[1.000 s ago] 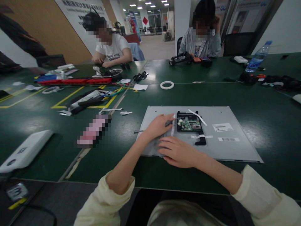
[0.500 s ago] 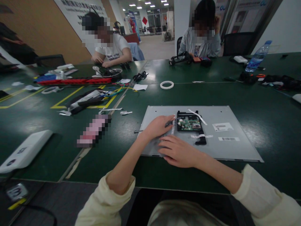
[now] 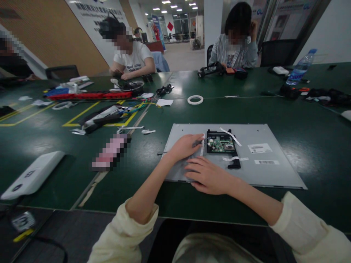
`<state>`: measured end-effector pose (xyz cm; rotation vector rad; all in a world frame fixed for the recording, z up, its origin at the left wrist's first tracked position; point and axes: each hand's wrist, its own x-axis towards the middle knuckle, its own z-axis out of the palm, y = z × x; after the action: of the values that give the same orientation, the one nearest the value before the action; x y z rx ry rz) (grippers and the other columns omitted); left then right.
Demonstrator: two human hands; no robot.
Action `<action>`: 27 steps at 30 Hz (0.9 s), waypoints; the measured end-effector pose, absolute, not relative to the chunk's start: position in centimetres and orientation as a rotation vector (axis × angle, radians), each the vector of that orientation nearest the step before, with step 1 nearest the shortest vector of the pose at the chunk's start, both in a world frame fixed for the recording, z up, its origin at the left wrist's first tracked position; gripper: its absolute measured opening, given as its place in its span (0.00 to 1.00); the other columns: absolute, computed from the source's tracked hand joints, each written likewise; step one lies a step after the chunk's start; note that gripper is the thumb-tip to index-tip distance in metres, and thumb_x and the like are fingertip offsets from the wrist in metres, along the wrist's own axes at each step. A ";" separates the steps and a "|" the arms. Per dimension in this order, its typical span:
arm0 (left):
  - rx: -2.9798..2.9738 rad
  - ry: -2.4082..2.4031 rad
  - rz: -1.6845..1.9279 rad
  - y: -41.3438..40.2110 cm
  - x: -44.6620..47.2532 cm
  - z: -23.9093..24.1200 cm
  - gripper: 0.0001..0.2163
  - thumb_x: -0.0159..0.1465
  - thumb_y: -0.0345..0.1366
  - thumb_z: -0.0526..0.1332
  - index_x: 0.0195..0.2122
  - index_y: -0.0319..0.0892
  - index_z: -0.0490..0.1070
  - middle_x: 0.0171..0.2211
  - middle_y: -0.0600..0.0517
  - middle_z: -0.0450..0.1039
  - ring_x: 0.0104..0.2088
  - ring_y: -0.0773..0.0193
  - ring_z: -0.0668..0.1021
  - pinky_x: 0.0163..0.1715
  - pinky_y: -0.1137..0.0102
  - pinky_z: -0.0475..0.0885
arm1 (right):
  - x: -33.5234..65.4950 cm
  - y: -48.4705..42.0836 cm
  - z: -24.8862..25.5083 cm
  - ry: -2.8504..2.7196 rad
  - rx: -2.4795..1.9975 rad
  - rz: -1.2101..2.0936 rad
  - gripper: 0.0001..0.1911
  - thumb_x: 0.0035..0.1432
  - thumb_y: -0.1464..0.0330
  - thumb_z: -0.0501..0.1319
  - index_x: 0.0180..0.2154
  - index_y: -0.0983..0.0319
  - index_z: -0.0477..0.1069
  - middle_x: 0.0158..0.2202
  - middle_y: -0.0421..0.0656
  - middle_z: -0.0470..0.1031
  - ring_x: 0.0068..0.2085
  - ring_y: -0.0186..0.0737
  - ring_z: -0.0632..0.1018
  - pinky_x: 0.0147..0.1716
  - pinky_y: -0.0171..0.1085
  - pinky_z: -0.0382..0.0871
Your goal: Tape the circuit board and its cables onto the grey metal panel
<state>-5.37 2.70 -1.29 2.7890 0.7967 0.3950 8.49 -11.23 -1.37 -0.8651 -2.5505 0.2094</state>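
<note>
A flat grey panel [image 3: 260,173] lies on the table in front of me. On its back sits a green circuit board [image 3: 221,144] in a black frame [image 3: 230,163], with white tape strips [image 3: 233,136] across the frame. My left hand [image 3: 184,147] rests left of the board, fingers closed around a dark cable [image 3: 196,143] that runs toward the board. A thin dark end of it shows past my wrist. Just nearer to me, my right hand [image 3: 210,176] lies on the panel with its fingers apart; nothing shows in its grasp.
A blurred pink phone-like thing [image 3: 111,151] and a white device [image 3: 34,174] lie at left. Farther back are a tape roll [image 3: 195,99], a red strip [image 3: 90,95] and a water bottle [image 3: 301,67]. Two people sit across the green table [image 3: 153,164].
The view has shifted slightly, so things on the left sit a little farther right. Both hands keep nearly the same place on the panel.
</note>
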 end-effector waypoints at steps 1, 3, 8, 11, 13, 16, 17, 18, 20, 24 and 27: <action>2.787 0.790 0.391 2.8 -5.4 -1.3 0.21 0.64 0.34 0.56 0.59 0.43 0.61 0.51 0.49 0.73 0.49 0.59 0.75 0.50 0.63 0.68 | 8.5 -11.2 -1.4 -2.552 -0.864 0.208 0.13 0.61 0.68 0.55 0.47 0.64 0.68 0.54 0.48 0.66 0.60 0.45 0.59 0.59 0.49 0.54; 2.779 0.779 0.389 2.9 -5.5 -1.3 0.22 0.64 0.34 0.56 0.59 0.44 0.61 0.51 0.49 0.73 0.49 0.60 0.75 0.51 0.63 0.68 | 8.5 -11.2 -1.3 -2.552 -0.862 0.200 0.13 0.61 0.68 0.55 0.47 0.64 0.68 0.54 0.48 0.66 0.60 0.46 0.59 0.59 0.49 0.54; 2.746 0.753 0.412 2.9 -5.6 -1.1 0.21 0.64 0.33 0.55 0.59 0.45 0.61 0.50 0.49 0.74 0.49 0.61 0.75 0.51 0.63 0.68 | 8.5 -11.3 -1.3 -2.550 -0.869 0.191 0.13 0.61 0.67 0.55 0.47 0.63 0.68 0.53 0.48 0.67 0.60 0.45 0.59 0.59 0.49 0.53; 2.713 0.745 0.491 2.7 -5.5 -0.7 0.19 0.64 0.33 0.54 0.57 0.45 0.63 0.49 0.50 0.74 0.50 0.62 0.75 0.52 0.62 0.67 | 8.5 -11.3 -1.3 -2.554 -0.879 0.196 0.13 0.61 0.67 0.55 0.47 0.63 0.68 0.53 0.47 0.67 0.60 0.45 0.59 0.59 0.49 0.53; 2.659 0.748 0.553 2.5 -5.4 -0.4 0.18 0.65 0.33 0.54 0.56 0.45 0.63 0.46 0.52 0.76 0.50 0.62 0.75 0.53 0.62 0.66 | 8.6 -11.3 -1.3 -2.554 -0.882 0.197 0.13 0.62 0.67 0.55 0.47 0.63 0.68 0.53 0.47 0.67 0.59 0.45 0.59 0.59 0.49 0.52; 2.580 0.770 0.602 2.4 -5.3 -0.1 0.17 0.64 0.33 0.55 0.55 0.45 0.65 0.43 0.53 0.77 0.48 0.63 0.76 0.52 0.63 0.67 | 8.6 -11.3 -1.2 -2.559 -0.879 0.200 0.13 0.62 0.67 0.54 0.48 0.63 0.68 0.53 0.47 0.67 0.59 0.45 0.59 0.59 0.49 0.53; 2.574 0.773 0.599 2.4 -5.3 -0.1 0.17 0.64 0.33 0.55 0.54 0.44 0.66 0.42 0.53 0.77 0.47 0.63 0.77 0.51 0.64 0.68 | 8.6 -11.3 -1.2 -2.562 -0.877 0.202 0.13 0.62 0.67 0.54 0.47 0.63 0.68 0.53 0.47 0.67 0.59 0.45 0.59 0.59 0.49 0.53; 2.580 0.770 0.587 2.4 -5.3 -0.1 0.16 0.64 0.33 0.56 0.54 0.44 0.66 0.42 0.53 0.78 0.46 0.63 0.77 0.51 0.64 0.68 | 8.6 -11.3 -1.2 -2.566 -0.875 0.203 0.13 0.62 0.67 0.54 0.47 0.63 0.68 0.53 0.47 0.67 0.59 0.45 0.59 0.58 0.49 0.54; 2.608 0.759 0.544 2.4 -5.3 -0.3 0.17 0.63 0.31 0.55 0.54 0.43 0.66 0.42 0.52 0.78 0.46 0.63 0.77 0.50 0.64 0.68 | 8.6 -11.3 -1.2 -2.571 -0.868 0.207 0.13 0.62 0.67 0.54 0.47 0.64 0.68 0.52 0.47 0.67 0.58 0.45 0.60 0.58 0.48 0.55; 2.638 0.759 0.488 2.5 -5.2 -0.5 0.18 0.64 0.31 0.55 0.55 0.42 0.66 0.42 0.50 0.78 0.44 0.63 0.78 0.49 0.64 0.69 | 8.5 -11.2 -1.3 -2.556 -0.859 0.210 0.14 0.61 0.67 0.55 0.47 0.64 0.68 0.52 0.47 0.67 0.58 0.45 0.60 0.58 0.48 0.55; 2.634 0.745 0.487 2.5 -5.2 -0.5 0.17 0.63 0.31 0.55 0.55 0.42 0.66 0.41 0.51 0.79 0.44 0.63 0.78 0.49 0.64 0.69 | 8.5 -11.2 -1.4 -2.549 -0.854 0.209 0.13 0.62 0.67 0.54 0.47 0.64 0.69 0.52 0.47 0.68 0.58 0.45 0.60 0.58 0.48 0.56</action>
<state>-5.24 2.53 -0.54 2.6344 0.7450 0.4868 8.47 -11.21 -1.37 -0.8541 -2.5485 0.2087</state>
